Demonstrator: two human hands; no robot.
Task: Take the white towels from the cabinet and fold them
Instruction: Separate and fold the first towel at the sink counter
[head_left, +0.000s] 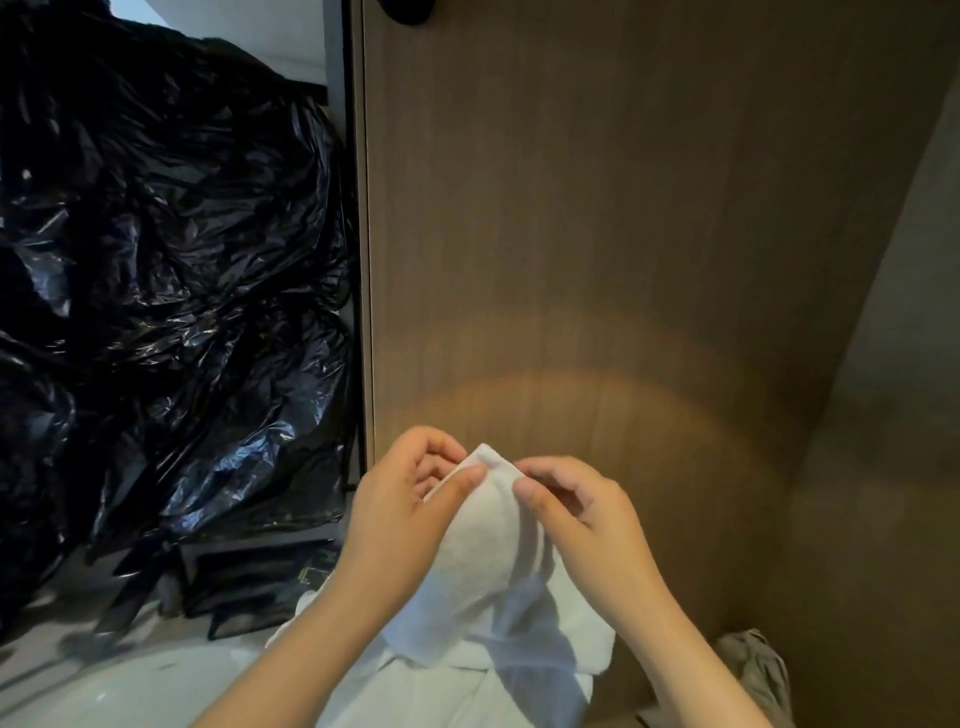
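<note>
A white towel (493, 545) hangs between my two hands in front of a brown wooden cabinet door (597, 234). My left hand (410, 509) pinches its top edge between thumb and fingers. My right hand (576, 509) pinches the same edge just to the right, thumb on the cloth. The towel droops down onto more white cloth (467, 686) below, whose extent is hidden by my forearms.
Bulging black plastic bags (166, 312) fill the open space left of the cabinet door. A dark box (254, 587) lies under them on a pale surface (104, 686). A grey fabric item (758, 670) sits low at the right.
</note>
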